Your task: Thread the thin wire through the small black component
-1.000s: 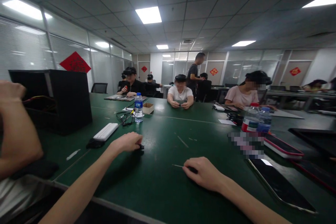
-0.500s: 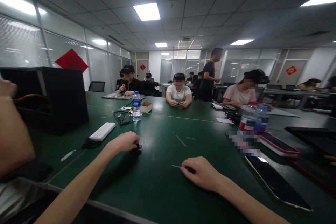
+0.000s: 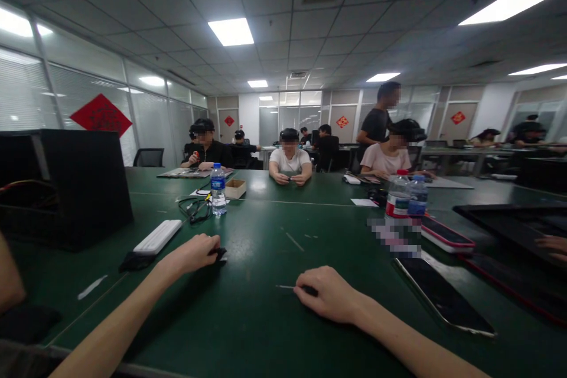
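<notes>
My left hand (image 3: 192, 252) rests on the green table (image 3: 266, 319) with its fingers curled round a small black object (image 3: 220, 254) that pokes out at the fingertips. My right hand (image 3: 325, 294) lies further right and nearer to me, pinching a thin tool (image 3: 290, 287) with a dark handle and a slim metal tip that points left. Both forearms stretch in from the bottom edge. Bare table lies between the two hands.
A black open computer case (image 3: 66, 186) stands at left, with a white bar (image 3: 157, 235) and a cable bundle (image 3: 194, 209) beside a water bottle (image 3: 217, 189). Phones (image 3: 443, 298) and two bottles (image 3: 405, 198) lie at right. Several people sit across the table; another person's arm (image 3: 9, 271) shows at far left.
The view has swung to the right and tilted, so everything sits further left. Both hands keep their grip and place on the table. A standing person at the back has walked right.
</notes>
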`<state>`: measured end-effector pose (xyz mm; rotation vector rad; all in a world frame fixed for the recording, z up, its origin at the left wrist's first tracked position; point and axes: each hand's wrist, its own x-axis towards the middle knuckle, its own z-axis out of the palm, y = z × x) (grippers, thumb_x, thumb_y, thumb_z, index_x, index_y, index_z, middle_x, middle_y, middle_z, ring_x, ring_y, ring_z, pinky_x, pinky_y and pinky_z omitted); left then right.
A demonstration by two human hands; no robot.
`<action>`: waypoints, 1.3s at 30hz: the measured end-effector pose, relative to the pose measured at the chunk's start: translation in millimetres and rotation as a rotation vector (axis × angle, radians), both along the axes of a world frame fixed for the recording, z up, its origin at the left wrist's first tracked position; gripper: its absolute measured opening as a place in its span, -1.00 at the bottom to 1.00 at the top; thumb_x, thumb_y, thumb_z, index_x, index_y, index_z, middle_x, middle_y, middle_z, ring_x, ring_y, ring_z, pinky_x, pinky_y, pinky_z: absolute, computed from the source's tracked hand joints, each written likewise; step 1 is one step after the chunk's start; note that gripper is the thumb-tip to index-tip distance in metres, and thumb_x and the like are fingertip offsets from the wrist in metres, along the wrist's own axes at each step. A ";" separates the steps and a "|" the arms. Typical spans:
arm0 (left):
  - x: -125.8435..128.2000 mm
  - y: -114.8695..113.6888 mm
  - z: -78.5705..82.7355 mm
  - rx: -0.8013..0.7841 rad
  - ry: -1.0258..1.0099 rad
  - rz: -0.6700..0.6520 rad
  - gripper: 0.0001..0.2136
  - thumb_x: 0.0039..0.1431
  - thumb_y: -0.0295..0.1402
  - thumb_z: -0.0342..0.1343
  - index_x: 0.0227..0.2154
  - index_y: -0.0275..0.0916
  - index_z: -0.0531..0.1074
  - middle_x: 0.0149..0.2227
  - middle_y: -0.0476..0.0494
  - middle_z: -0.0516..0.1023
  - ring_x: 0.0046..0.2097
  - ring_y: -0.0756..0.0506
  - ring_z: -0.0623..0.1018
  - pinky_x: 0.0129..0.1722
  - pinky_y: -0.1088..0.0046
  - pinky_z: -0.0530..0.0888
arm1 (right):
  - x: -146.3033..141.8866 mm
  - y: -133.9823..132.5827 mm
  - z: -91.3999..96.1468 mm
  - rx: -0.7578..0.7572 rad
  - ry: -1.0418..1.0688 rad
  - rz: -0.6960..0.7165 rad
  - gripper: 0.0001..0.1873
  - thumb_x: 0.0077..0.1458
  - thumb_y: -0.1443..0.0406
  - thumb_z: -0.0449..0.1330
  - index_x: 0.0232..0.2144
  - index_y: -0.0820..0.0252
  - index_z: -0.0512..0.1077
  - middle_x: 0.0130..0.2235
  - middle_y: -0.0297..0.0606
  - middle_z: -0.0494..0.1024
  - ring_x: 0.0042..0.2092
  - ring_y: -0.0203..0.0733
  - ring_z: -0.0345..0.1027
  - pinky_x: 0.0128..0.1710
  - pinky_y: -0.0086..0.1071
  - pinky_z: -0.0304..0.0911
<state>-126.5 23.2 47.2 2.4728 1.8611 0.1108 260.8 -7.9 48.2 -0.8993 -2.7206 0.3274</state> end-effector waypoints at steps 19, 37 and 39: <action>-3.6 -14.4 23.2 0.222 -0.108 0.088 -0.81 0.18 -0.29 0.00 -0.19 -0.22 0.39 -0.27 -0.18 0.58 -0.24 -0.20 0.56 -0.31 0.40 0.34 | -1.7 1.4 1.4 0.030 -0.043 0.009 -0.64 0.32 0.16 0.01 -0.24 0.20 0.56 -0.31 -0.24 0.59 -0.31 -0.23 0.44 -0.20 -0.37 0.29; 34.0 -2.5 -12.4 0.190 -0.022 0.199 -0.78 0.33 -0.42 -0.16 -0.06 -0.21 0.32 -0.08 -0.32 0.49 -0.08 -0.24 0.55 -0.20 0.31 0.41 | -2.3 1.0 0.1 -0.001 -0.041 0.006 -0.61 0.35 0.13 -0.02 -0.21 0.19 0.55 -0.31 -0.25 0.58 -0.32 -0.25 0.43 -0.18 -0.36 0.31; 39.9 -5.8 -10.5 0.197 -0.015 0.209 -0.79 0.34 -0.39 -0.19 -0.10 -0.22 0.32 -0.12 -0.31 0.49 -0.11 -0.23 0.55 -0.21 0.30 0.41 | -1.8 1.0 -0.3 -0.005 -0.036 0.005 -0.61 0.35 0.13 -0.02 -0.22 0.18 0.55 -0.31 -0.26 0.58 -0.32 -0.26 0.43 -0.18 -0.37 0.31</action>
